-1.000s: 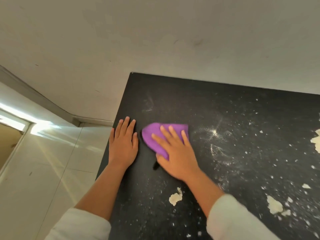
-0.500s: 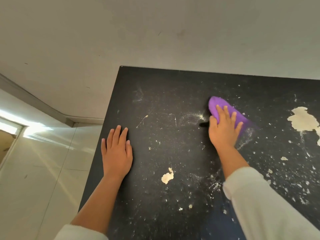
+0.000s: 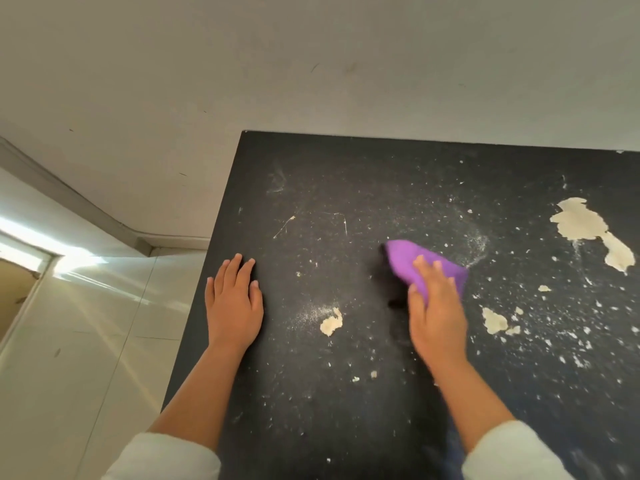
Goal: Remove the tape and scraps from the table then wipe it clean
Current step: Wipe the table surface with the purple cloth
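Observation:
A black table point(image 3: 346, 174) is speckled with white dust and pale scraps. My right hand point(image 3: 436, 310) presses a purple cloth point(image 3: 407, 261) flat on the tabletop near its middle; the hand is motion-blurred. My left hand point(image 3: 235, 303) lies flat, fingers together, near the table's left edge and holds nothing. A small cream scrap point(image 3: 331, 323) lies between the two hands. A large cream patch point(image 3: 585, 226) sits at the far right, and another scrap point(image 3: 494, 320) lies just right of my right hand.
A plain off-white wall point(image 3: 311, 64) rises behind the table's far edge. Glossy pale floor tiles point(image 3: 86, 323) lie left of the table, with a skirting board along the wall and a doorway at the far left.
My right hand has swept the purple cloth from the left to the far right and now back toward me and the middle. The left hand has stayed flat in place.

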